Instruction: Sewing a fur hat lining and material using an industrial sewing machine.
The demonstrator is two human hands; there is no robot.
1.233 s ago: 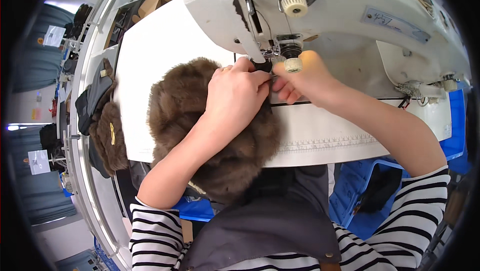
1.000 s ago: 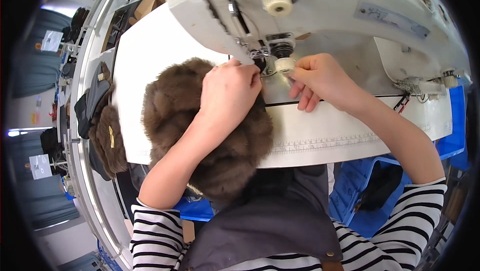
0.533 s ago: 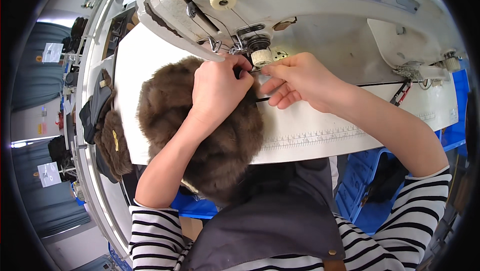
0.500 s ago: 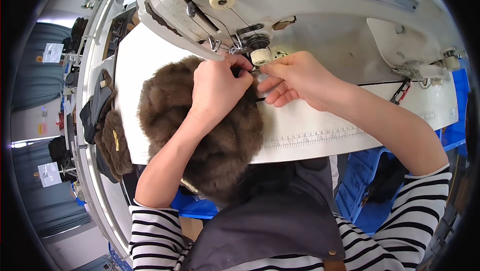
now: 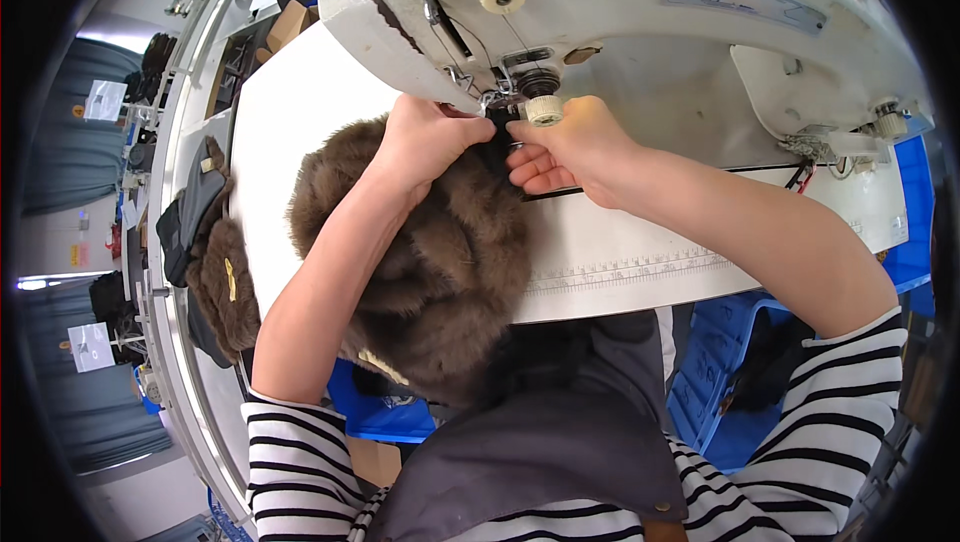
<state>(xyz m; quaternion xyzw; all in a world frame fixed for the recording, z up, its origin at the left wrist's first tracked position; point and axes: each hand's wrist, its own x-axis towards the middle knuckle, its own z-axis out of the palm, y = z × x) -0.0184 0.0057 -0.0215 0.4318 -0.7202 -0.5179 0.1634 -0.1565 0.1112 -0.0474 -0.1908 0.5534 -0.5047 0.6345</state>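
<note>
A bulky brown fur piece (image 5: pixel 440 272) lies bunched at the front left of the sewing machine (image 5: pixel 600 2), partly hanging over the table edge. My left hand (image 5: pixel 425 142) is closed, with thumb and fingers pinching the dark edge of this piece beside the needle area. Opposite it, my right hand (image 5: pixel 580 157) has curled fingers, its thumb and forefinger close together at the dark material. A small shiny bit shows by the right fingertips; what that hand grips is hidden. The presser foot area sits between both hands, partly covered.
The white table (image 5: pixel 640 292) has a ruler scale along its front edge. Another brown fur piece (image 5: pixel 225 272) with dark cloth lies at the left. Blue crates (image 5: pixel 715 362) stand below the table, and red-handled snips (image 5: pixel 803 178) lie at the right.
The view has shifted, so the machine sits further right. My left hand has come closer to the needle area, and my right fingers have curled in more. The fur piece is slightly rearranged.
</note>
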